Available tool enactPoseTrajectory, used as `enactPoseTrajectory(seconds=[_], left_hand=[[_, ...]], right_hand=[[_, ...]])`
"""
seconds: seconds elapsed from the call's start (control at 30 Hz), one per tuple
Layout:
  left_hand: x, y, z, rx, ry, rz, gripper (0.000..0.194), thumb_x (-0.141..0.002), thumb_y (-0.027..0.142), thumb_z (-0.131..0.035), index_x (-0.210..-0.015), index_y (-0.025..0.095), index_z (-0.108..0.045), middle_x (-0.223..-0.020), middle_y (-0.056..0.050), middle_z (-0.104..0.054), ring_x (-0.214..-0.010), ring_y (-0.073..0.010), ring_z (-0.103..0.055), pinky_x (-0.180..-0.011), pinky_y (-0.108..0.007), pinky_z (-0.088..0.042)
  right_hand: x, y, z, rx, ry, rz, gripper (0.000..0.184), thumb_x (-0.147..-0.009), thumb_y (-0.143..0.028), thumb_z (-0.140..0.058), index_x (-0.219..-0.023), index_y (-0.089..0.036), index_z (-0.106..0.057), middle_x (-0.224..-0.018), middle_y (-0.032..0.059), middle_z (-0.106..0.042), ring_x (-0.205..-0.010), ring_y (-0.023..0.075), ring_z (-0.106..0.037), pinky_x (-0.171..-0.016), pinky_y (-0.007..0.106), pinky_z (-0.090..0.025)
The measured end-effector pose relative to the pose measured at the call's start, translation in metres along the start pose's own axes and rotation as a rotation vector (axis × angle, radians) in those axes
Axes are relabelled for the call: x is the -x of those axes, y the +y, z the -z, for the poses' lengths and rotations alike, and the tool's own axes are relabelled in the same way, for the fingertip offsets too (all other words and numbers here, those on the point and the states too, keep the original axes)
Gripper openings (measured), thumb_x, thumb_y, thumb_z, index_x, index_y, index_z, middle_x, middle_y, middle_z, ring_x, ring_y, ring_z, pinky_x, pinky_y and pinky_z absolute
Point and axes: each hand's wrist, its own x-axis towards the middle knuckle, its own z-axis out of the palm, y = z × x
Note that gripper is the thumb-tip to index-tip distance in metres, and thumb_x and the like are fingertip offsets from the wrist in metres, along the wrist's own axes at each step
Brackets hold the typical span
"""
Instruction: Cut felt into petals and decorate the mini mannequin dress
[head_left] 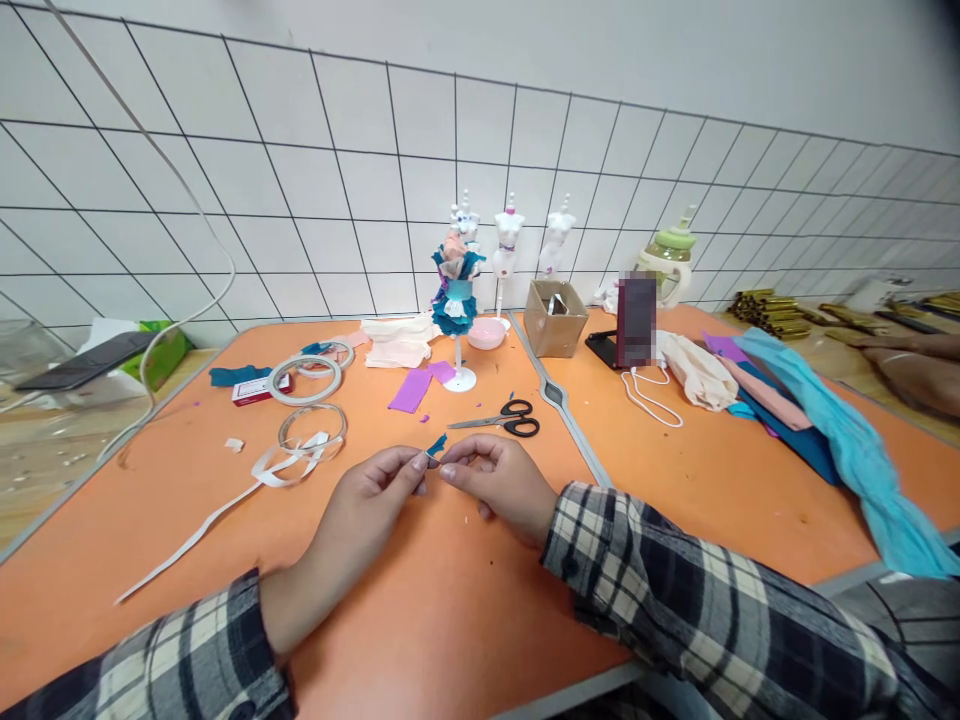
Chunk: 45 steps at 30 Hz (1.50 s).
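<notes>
Left hand (pixel 384 482) pinching small teal scrap (pixel 436 446), thumb against fingers; right hand (pixel 501 478) closed up just beside it, grip unclear. Scrap above orange table (pixel 450 600), scissors (pixel 499 418) lying beyond.

The pinched end of the teal scrap (pixel 437 445) is hidden by the fingers (pixel 409 470) of the left hand (pixel 379 488). Beyond them to the right, pixelation masks the upright device (pixel 637 322); nearer than them, both plaid sleeves (pixel 660 575) are cut off.

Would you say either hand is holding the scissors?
No, the scissors lie on the orange table, beyond the left hand and right hand.
</notes>
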Motion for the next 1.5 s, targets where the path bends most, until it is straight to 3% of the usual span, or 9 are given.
enactPoseTrajectory(seconds=[0.23, 0.37, 0.57, 0.7, 0.93, 1.1, 1.2, 1.33, 1.5], left_hand=[[0.003, -0.001, -0.003, 0.021, -0.043, 0.031, 0.031, -0.083, 0.047, -0.056, -0.074, 0.019, -0.066, -0.069, 0.000, -0.059, -0.070, -0.0176, -0.054, -0.068, -0.027, -0.040], [0.004, -0.002, -0.002, 0.112, -0.062, 0.040, 0.032, -0.082, 0.046, -0.058, -0.066, 0.019, -0.061, -0.061, 0.002, -0.051, -0.063, -0.0156, -0.048, -0.063, -0.026, -0.038], [0.005, -0.003, -0.004, 0.402, -0.239, 0.074, 0.033, -0.083, 0.044, -0.059, -0.062, 0.019, -0.057, -0.061, 0.000, -0.052, -0.065, -0.0163, -0.048, -0.066, -0.028, -0.040], [0.006, -0.003, -0.004, 0.478, -0.295, 0.102, 0.034, -0.085, 0.044, -0.059, -0.063, 0.018, -0.060, -0.061, 0.000, -0.053, -0.063, -0.0161, -0.046, -0.064, -0.028, -0.039], [0.004, -0.001, 0.002, 0.656, -0.505, 0.231, 0.033, -0.078, 0.046, -0.068, -0.063, 0.017, -0.067, -0.055, -0.001, -0.055, -0.056, -0.0150, -0.046, -0.060, -0.029, -0.037], [0.004, -0.001, 0.006, 0.720, -0.617, 0.251, 0.031, -0.077, 0.045, -0.070, -0.067, 0.015, -0.072, -0.063, -0.006, -0.066, -0.062, -0.0197, -0.058, -0.068, -0.034, -0.044], [0.003, -0.004, 0.004, 0.753, -0.623, 0.232, 0.036, -0.083, 0.047, -0.064, -0.073, 0.014, -0.074, -0.070, -0.009, -0.069, -0.071, -0.0230, -0.063, -0.074, -0.037, -0.048], [0.000, -0.008, 0.002, 0.841, -0.541, 0.269, 0.033, -0.085, 0.046, -0.063, -0.081, 0.015, -0.074, -0.079, -0.008, -0.069, -0.074, -0.0207, -0.063, -0.075, -0.034, -0.050], [-0.001, -0.007, 0.004, 0.843, -0.491, 0.294, 0.030, -0.082, 0.043, -0.067, -0.070, 0.016, -0.071, -0.068, -0.005, -0.064, -0.067, -0.0178, -0.058, -0.069, -0.031, -0.049]], right_hand=[[-0.004, 0.005, -0.001, -0.016, 0.034, -0.042, 0.025, -0.069, -0.036, -0.073, -0.078, -0.016, -0.062, -0.062, -0.0056, -0.054, -0.041, 0.0037, -0.039, -0.031, 0.016, -0.032], [-0.003, 0.003, -0.003, -0.168, -0.008, -0.081, 0.027, -0.065, -0.037, -0.076, -0.074, -0.016, -0.062, -0.054, -0.0080, -0.049, -0.039, 0.0037, -0.035, -0.033, 0.017, -0.033], [-0.001, 0.002, -0.002, -0.323, -0.117, -0.120, 0.034, -0.062, -0.041, -0.080, -0.072, -0.015, -0.060, -0.063, -0.0052, -0.056, -0.044, 0.0027, -0.036, -0.036, 0.015, -0.034], [-0.003, 0.004, 0.001, -0.279, -0.169, -0.070, 0.037, -0.063, -0.044, -0.080, -0.077, -0.016, -0.060, -0.056, -0.0080, -0.051, -0.041, 0.0035, -0.036, -0.035, 0.016, -0.033], [-0.005, 0.004, 0.010, -0.080, -0.242, 0.024, 0.039, -0.065, -0.041, -0.081, -0.089, -0.017, -0.061, -0.069, -0.0048, -0.056, -0.048, 0.0049, -0.046, -0.038, 0.016, -0.037], [-0.003, 0.005, 0.009, -0.018, -0.265, 0.111, 0.032, -0.072, -0.037, -0.076, -0.095, -0.017, -0.066, -0.070, -0.0035, -0.056, -0.049, 0.0050, -0.044, -0.040, 0.016, -0.038], [-0.003, 0.005, 0.008, 0.004, -0.193, 0.117, 0.029, -0.072, -0.037, -0.075, -0.090, -0.017, -0.066, -0.070, -0.0021, -0.057, -0.049, 0.0066, -0.045, -0.038, 0.018, -0.039], [-0.005, 0.005, 0.009, 0.019, -0.106, 0.136, 0.021, -0.073, -0.034, -0.072, -0.084, -0.018, -0.063, -0.071, -0.0016, -0.056, -0.050, 0.0072, -0.044, -0.037, 0.017, -0.040], [-0.006, 0.004, 0.011, 0.010, -0.108, 0.115, 0.028, -0.075, -0.032, -0.069, -0.099, -0.019, -0.063, -0.082, -0.0018, -0.056, -0.051, 0.0053, -0.044, -0.040, 0.017, -0.040]])
